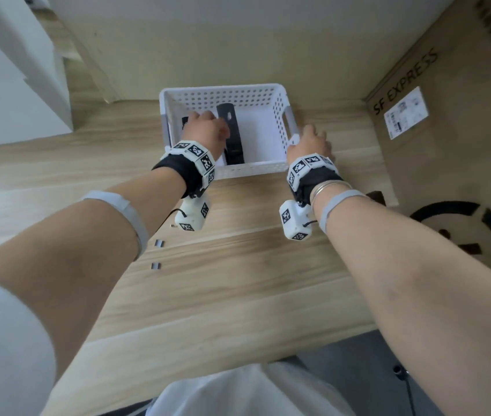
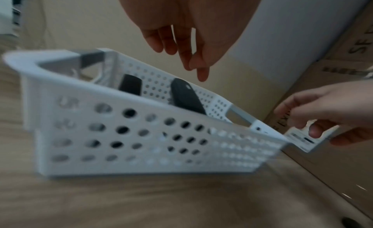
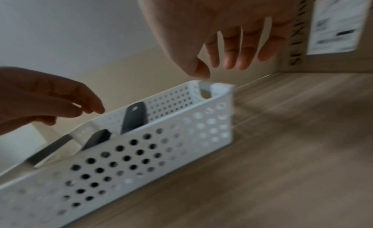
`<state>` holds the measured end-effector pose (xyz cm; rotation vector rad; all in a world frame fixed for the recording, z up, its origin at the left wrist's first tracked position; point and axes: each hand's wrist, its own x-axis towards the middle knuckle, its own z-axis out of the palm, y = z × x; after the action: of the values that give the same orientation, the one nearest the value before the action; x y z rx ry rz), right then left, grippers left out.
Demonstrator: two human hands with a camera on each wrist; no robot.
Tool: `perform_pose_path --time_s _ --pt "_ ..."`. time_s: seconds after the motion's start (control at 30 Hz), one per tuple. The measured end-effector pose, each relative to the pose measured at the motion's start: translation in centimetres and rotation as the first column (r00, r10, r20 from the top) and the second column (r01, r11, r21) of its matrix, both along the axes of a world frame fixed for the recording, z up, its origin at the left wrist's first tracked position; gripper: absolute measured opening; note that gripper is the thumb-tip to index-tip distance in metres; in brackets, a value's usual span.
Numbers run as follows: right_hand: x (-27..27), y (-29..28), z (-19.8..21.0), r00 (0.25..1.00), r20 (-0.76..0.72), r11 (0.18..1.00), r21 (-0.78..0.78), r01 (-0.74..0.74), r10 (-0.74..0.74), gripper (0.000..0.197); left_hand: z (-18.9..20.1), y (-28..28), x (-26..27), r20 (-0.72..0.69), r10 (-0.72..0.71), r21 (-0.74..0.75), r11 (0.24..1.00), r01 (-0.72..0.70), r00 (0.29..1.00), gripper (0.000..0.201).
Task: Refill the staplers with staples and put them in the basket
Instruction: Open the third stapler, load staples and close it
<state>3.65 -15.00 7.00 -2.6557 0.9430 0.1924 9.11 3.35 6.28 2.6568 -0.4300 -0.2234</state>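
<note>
A white perforated basket (image 1: 253, 169) (image 2: 141, 135) (image 3: 181, 143) stands on the wooden table. Two black staplers lie inside it. The longer stapler (image 1: 232, 136) (image 2: 186, 95) (image 3: 134, 118) is near the middle. The other stapler (image 1: 184, 121) (image 2: 130, 84) (image 3: 98, 138) is at the left, partly hidden by my left hand (image 1: 205, 127) (image 2: 193, 68). That hand hovers over the basket with loose fingers and holds nothing. My right hand (image 1: 310, 139) (image 3: 218, 65) is at the basket's right near corner, its thumb on the rim and its fingers hanging straight. Two short staple strips (image 1: 159, 243) lie on the table near me.
A large cardboard box (image 1: 448, 160) marked SF EXPRESS stands against the table's right side, close to the basket. A beige wall (image 1: 238, 40) runs behind the basket. White furniture (image 1: 13, 70) is at the far left. The table's front edge (image 1: 238, 364) is near my body.
</note>
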Motion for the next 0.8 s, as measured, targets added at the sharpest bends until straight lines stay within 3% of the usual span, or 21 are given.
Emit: perform_pose_path --time_s 0.2,0.3,0.4,0.67,0.8 --pt "-8.0 -6.5 -0.6 0.972 -0.163 0.983 -0.106 0.150 -0.166 0.052 -1.1 -5.2 -5.4 -0.021 -0.164 -0.034 0.986 0.163 0.986 0.031" --pt "-11.0 -8.5 -1.6 0.946 -0.163 0.959 -0.090 0.268 -0.280 0.059 -1.8 -7.0 -7.7 -0.039 -0.219 -0.044 0.975 0.217 0.975 0.031" --pt "-12.9 -9.2 -2.3 0.935 -0.181 0.952 -0.034 0.304 -0.305 0.067 -3.0 -7.7 -9.9 -0.093 -0.279 -0.034 0.960 0.277 0.956 0.032" --pt "-12.4 -8.6 -1.5 0.953 -0.246 0.984 -0.086 0.157 -0.174 0.056 -4.4 -5.7 -11.0 -0.194 -0.283 0.001 0.958 0.288 0.939 0.035" --pt "-10.6 -4.2 -1.1 0.974 -0.209 0.993 -0.060 -0.102 0.087 0.052 -4.4 -3.5 -10.4 -0.233 -0.257 0.050 0.960 0.275 0.938 0.043"
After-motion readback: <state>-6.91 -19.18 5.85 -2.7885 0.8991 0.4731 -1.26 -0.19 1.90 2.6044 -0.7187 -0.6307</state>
